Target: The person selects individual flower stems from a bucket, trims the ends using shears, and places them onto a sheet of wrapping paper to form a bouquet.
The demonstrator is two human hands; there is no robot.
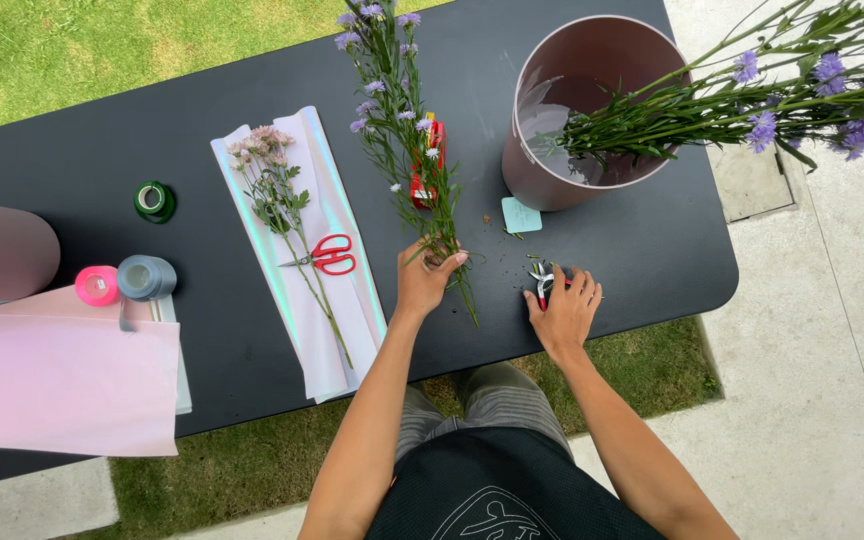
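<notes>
My left hand grips the lower stems of a bunch of purple flowers that lies lengthwise on the black table. My right hand rests on small pruning shears with red handles, lying near the table's front edge; fingers are laid over them. Under the flower bunch lies a red tool, partly hidden by stems. Small green stem cuttings are scattered between my hands.
A pink bucket at the back right holds several long purple flowers. Red-handled scissors and pink flower stems lie on white wrapping paper. Green, grey and pink spools, pink sheets at left.
</notes>
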